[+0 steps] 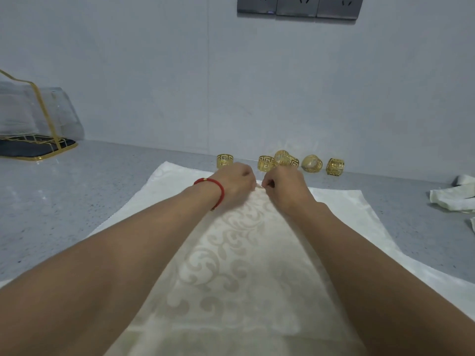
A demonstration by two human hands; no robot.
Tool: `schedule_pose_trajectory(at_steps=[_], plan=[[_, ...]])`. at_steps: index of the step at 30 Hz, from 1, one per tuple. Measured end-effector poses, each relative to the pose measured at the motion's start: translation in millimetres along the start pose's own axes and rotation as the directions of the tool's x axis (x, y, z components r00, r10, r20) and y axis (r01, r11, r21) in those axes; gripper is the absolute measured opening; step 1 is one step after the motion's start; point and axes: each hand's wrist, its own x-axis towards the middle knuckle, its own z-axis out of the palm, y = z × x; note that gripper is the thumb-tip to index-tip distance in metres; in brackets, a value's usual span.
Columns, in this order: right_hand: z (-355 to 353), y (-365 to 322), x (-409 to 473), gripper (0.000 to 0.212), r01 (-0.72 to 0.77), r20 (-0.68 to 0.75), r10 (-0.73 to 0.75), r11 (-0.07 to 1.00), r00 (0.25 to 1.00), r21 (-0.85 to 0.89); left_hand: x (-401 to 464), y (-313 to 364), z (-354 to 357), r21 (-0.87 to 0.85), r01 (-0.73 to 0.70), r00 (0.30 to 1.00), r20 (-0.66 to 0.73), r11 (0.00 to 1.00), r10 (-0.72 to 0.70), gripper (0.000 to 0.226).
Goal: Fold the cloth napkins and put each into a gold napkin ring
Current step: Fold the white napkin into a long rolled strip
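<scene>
A cream cloth napkin [239, 273] with a pale scroll pattern lies spread on the grey counter [77, 206], reaching from the near edge to the back. My left hand [237, 182], with a red bracelet at the wrist, and my right hand [285, 187] meet at the napkin's far middle, each pinching the fabric with curled fingers. Several gold napkin rings [266, 163] stand in a row by the wall just behind my hands, one [225, 160] to the left and one [335, 166] at the right end.
A gold wire rack [38, 147] with a clear cover stands at the back left. Folded pale napkins [455, 199] lie at the right edge. The wall [231, 86] rises right behind the rings, with grey sockets [298, 5] high up.
</scene>
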Motion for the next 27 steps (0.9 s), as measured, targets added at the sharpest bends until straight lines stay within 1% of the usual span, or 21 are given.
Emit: schedule_pose_trajectory(at_steps=[2,3,5,6,8,11,15,17,18,20,21,24,25,27], plan=[[-2,1,-2,0.028,0.005,-0.004,-0.005,1.000,1.000,0.026,10,-3,0,0.106,-0.039,0.990,-0.130,0.994,0.053,0.024],[-2,1,-3,0.028,0.005,-0.009,-0.005,0.999,1.000,0.048,14,-4,2,0.150,-0.046,0.984,-0.166,0.988,0.071,0.026],[-3,3,-3,0.028,-0.002,-0.010,0.003,0.996,1.000,0.093,25,-7,6,0.218,-0.036,0.976,-0.202,0.975,0.081,0.033],[-3,4,-3,0.028,-0.011,-0.003,0.012,0.994,1.000,0.111,30,-6,7,0.250,-0.014,0.974,-0.214,0.968,0.070,0.033],[-2,4,-4,0.027,-0.029,-0.004,0.030,0.988,1.000,0.149,36,-5,11,0.294,0.025,0.974,-0.223,0.955,0.043,0.025],[-1,4,-7,0.023,-0.068,-0.020,0.074,0.973,0.997,0.218,40,-4,14,0.316,0.050,0.975,-0.221,0.947,0.023,0.015],[-3,11,-6,0.020,-0.166,-0.022,0.188,0.909,0.982,0.382,43,-5,12,0.310,0.040,0.983,-0.182,0.950,0.018,0.017],[-3,15,-6,0.015,-0.167,-0.029,0.199,0.884,0.980,0.436,44,-2,10,0.305,0.028,0.986,-0.164,0.952,0.023,0.017],[-1,16,-6,0.016,-0.155,-0.022,0.183,0.886,0.983,0.437,43,-1,9,0.308,0.021,0.987,-0.156,0.951,0.029,0.017],[3,17,-3,0.021,-0.114,-0.007,0.126,0.919,0.992,0.378,42,1,9,0.347,-0.011,0.989,-0.135,0.938,0.062,0.017],[4,16,-2,0.019,-0.086,-0.006,0.094,0.936,0.996,0.341,40,1,10,0.379,-0.032,0.987,-0.132,0.925,0.088,0.016],[2,12,-4,0.015,-0.001,-0.057,0.013,0.976,0.998,0.219,32,2,11,0.489,-0.099,0.971,-0.144,0.866,0.193,0.014],[1,12,-5,0.016,0.037,-0.077,-0.026,0.989,0.997,0.142,30,2,11,0.543,-0.135,0.961,-0.133,0.829,0.244,0.015],[-2,10,-9,0.019,0.097,-0.087,-0.098,0.995,0.991,-0.014,25,4,10,0.684,-0.211,0.934,-0.070,0.698,0.351,0.019]])
